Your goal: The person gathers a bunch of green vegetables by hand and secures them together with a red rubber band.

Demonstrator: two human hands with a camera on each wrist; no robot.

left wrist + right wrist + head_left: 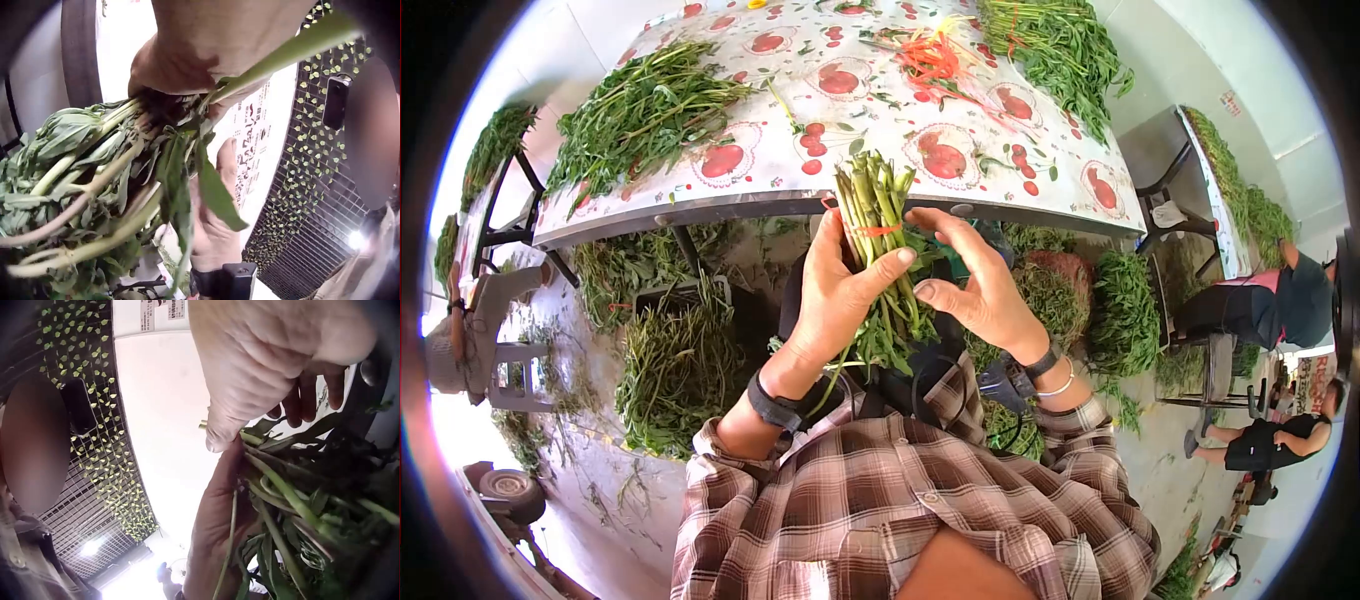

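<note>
A bundle of green stems (862,205) stands cut ends up at the table's front edge, with a red band (874,231) round it and leaves hanging below. The left hand (840,290) grips the bundle from its left side, thumb across the stems. On the other side the right hand (975,285) is spread, fingers apart and slightly bent, beside the bundle. In the left wrist view the left hand (219,50) is over the leafy stems (81,187). The right wrist view has the right hand (275,362) at the stems; whether it touches them is unclear.
Loose greens (650,110) lie on the patterned tablecloth (800,130), with red strips (930,62) farther back and more greens (1060,50) at right. Below stand a crate (685,295) and heaps of greens (1125,315). Other people are at both sides.
</note>
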